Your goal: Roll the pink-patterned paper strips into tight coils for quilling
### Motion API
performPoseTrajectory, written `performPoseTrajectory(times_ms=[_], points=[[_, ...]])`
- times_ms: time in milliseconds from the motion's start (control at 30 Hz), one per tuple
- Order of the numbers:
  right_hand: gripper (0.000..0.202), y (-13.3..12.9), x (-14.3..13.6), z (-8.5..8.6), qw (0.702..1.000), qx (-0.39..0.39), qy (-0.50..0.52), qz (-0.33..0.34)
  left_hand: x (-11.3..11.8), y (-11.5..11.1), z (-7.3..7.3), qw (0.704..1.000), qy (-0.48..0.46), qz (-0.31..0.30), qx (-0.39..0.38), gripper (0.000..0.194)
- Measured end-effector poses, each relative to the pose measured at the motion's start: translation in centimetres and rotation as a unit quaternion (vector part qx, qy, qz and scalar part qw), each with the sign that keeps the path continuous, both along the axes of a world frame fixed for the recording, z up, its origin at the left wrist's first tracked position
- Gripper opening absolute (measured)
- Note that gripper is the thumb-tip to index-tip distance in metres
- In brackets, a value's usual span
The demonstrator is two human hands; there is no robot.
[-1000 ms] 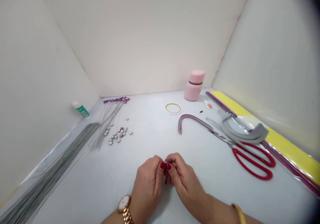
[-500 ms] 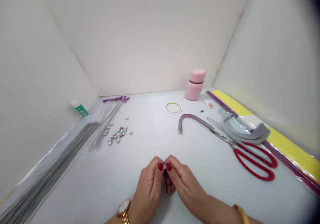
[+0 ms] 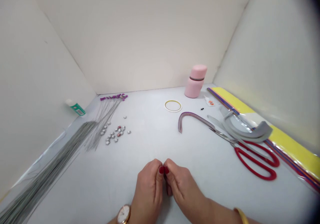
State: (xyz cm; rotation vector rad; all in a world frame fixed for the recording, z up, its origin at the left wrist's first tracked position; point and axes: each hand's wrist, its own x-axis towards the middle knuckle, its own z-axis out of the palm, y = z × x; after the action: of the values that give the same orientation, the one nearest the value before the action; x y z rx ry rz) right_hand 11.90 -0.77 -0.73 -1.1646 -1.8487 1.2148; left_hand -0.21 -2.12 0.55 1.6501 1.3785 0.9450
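Observation:
My left hand [image 3: 149, 184] and my right hand [image 3: 182, 184] meet at the front middle of the table, thumbs and fingertips pressed together. Whatever they pinch is hidden behind the red thumbnails. Small silver stars [image 3: 113, 135], a few with red on them, lie scattered to the left beyond my hands. A curved greyish-purple strip [image 3: 192, 114] rests to the right, its far end by the blades of the red-handled scissors [image 3: 257, 164].
On the left are a bundle of grey wires [image 3: 52, 164], purple-tipped wires [image 3: 113, 97] and a green-white tube [image 3: 78, 109]. Behind stand a tape ring [image 3: 173, 110] and a pink flask [image 3: 195, 83]. Glue [image 3: 209, 101], clear-grey curled strips [image 3: 250, 134] and coloured sheets [image 3: 282, 137] lie right.
My fingertips have closed more tightly together, and the small pinkish bit that showed between my thumbs is now hidden. The view has shifted slightly.

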Motion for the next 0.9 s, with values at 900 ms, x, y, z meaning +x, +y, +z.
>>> performPoseTrajectory(times_ms=[900], points=[[0.015, 0.6, 1.6, 0.9, 0.995, 0.088, 0.037, 0.009, -1.6, 0.9, 0.3, 0.993, -0.095, -0.064, -0.022, 0.025]])
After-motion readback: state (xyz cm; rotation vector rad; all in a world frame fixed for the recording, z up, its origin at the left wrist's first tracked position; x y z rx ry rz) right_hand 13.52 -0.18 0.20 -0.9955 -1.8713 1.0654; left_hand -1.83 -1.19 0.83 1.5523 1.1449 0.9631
